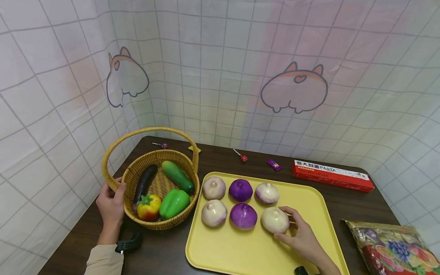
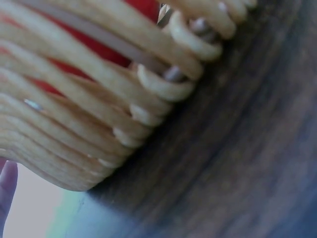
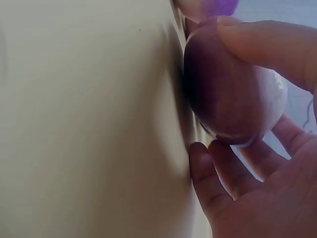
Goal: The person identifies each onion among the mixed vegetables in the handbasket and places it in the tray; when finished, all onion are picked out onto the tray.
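On yellow tray, six onions, right hand gripping one

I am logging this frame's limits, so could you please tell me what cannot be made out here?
- Left wrist view: the basket is blurred; its vegetables are hidden by the weave.
- Head view: the snack bag is cut by the frame edge.
- Right wrist view: the onion hides the tray's other onions.
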`<state>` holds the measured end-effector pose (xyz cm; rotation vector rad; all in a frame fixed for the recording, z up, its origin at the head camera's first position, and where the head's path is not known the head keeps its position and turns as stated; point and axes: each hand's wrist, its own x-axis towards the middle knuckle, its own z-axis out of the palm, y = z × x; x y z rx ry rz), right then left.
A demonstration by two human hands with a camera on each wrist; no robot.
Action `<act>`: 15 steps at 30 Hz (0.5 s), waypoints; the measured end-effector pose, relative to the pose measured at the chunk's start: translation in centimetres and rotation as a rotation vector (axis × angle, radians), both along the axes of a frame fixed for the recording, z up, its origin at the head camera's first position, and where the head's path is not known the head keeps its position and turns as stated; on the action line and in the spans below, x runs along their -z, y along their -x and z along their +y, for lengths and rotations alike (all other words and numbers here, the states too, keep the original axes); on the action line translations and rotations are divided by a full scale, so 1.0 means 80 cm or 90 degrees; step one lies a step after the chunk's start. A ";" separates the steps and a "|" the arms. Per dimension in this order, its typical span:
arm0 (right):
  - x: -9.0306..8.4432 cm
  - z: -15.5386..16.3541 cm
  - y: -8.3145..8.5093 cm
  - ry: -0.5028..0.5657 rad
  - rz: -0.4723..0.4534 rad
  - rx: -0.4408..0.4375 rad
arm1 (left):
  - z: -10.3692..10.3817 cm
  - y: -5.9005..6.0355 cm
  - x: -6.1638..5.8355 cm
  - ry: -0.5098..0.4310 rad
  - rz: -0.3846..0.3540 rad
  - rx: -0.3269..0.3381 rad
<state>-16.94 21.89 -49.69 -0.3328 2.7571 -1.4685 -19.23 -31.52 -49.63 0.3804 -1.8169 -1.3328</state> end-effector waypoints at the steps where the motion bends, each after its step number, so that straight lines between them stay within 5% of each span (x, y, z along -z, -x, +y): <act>1: 0.001 0.000 0.000 0.000 -0.003 0.002 | -0.002 0.002 0.003 0.004 -0.006 0.000; 5: 0.001 0.001 -0.001 0.003 -0.007 0.000 | -0.004 0.002 0.001 0.020 -0.072 0.019; 9: -0.006 0.003 -0.005 0.007 -0.007 -0.023 | -0.001 -0.012 -0.018 0.032 -0.123 0.019; 11: -0.014 0.007 -0.008 0.005 -0.009 -0.037 | 0.005 -0.022 -0.033 0.043 -0.057 -0.013; 15: -0.047 0.018 -0.002 -0.040 0.036 -0.053 | 0.038 -0.039 -0.087 0.090 0.223 -0.114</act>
